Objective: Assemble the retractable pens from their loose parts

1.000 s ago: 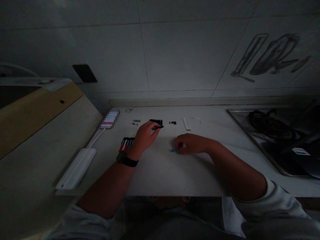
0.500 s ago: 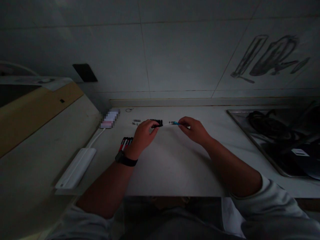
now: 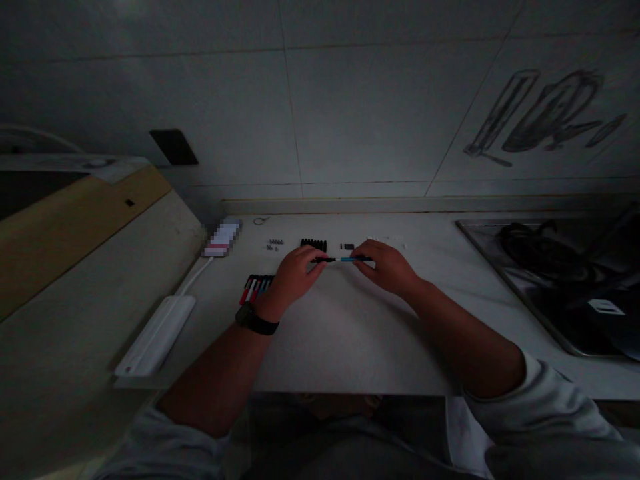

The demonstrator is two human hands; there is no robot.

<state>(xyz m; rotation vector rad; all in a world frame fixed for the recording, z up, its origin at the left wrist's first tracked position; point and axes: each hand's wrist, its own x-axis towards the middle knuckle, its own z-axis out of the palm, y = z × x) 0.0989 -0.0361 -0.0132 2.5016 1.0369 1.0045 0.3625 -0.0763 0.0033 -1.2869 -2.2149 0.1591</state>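
My left hand (image 3: 297, 272) pinches a black pen part (image 3: 328, 259), probably the grip section. A blue pen barrel (image 3: 346, 259) with a dark end is held in the fingers of my right hand (image 3: 387, 265). The two parts point at each other in one line over the counter, with a short pale piece showing between them. Behind my left fingers lies a row of black pen parts (image 3: 314, 243). Several small metallic pieces (image 3: 275, 243) sit further left. Near my left wrist are several pens in red, white and blue (image 3: 254, 289), partly hidden by the forearm.
Small dark pieces (image 3: 349, 247) and thin whitish pieces (image 3: 387, 238) lie at the back of the counter (image 3: 350, 347). On the left are a white power strip (image 3: 156, 335) and a blurred-out device (image 3: 223, 239). A stove (image 3: 545, 287) borders the right side.
The blue barrel and the black part have come closer together, and much less of the white refill shows between them. Both hands have shifted slightly toward me.
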